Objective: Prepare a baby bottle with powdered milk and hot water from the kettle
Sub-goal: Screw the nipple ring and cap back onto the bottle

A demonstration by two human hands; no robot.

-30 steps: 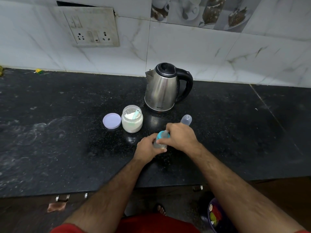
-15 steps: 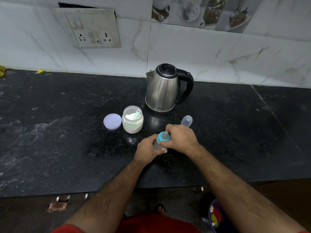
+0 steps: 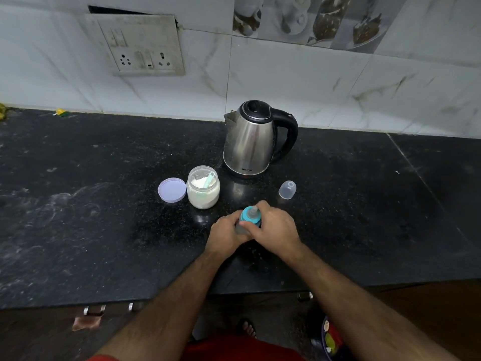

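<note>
Head view, the only one. Baby bottle (image 3: 247, 222) stands low centre on the black counter (image 3: 78, 217), at about 6 o'clock from the kettle (image 3: 251, 144). Left hand (image 3: 226, 237) wraps the clear body, fingers curled round it. Right hand (image 3: 276, 229) has its fingers and thumb clamped on the teal collar (image 3: 250, 217), nipple poking up between them. Judgement: the collar is being turned on its thread; the direction cannot be told from here, nor whether anything is inside the bottle. Clear dome cap (image 3: 287, 189) lies apart at 2 o'clock from the bottle, near the kettle base. Open powder jar (image 3: 203, 190) with a scoop (image 3: 209, 178) inside sits at 10 o'clock from the bottle, just beside its lilac lid (image 3: 172, 190). Risks from here: the bottle is small and its base is hidden under both hands, so a hard twist with a loose left grip could spin it or tip it. If the collar comes free suddenly, the right hand could swing toward the cap and knock it away. The jar stands open and close; a left elbow or wrist swing could topple it and spill powder. The kettle may be hot, and it is close behind the hands. A cross-threaded collar would leak later.
</note>
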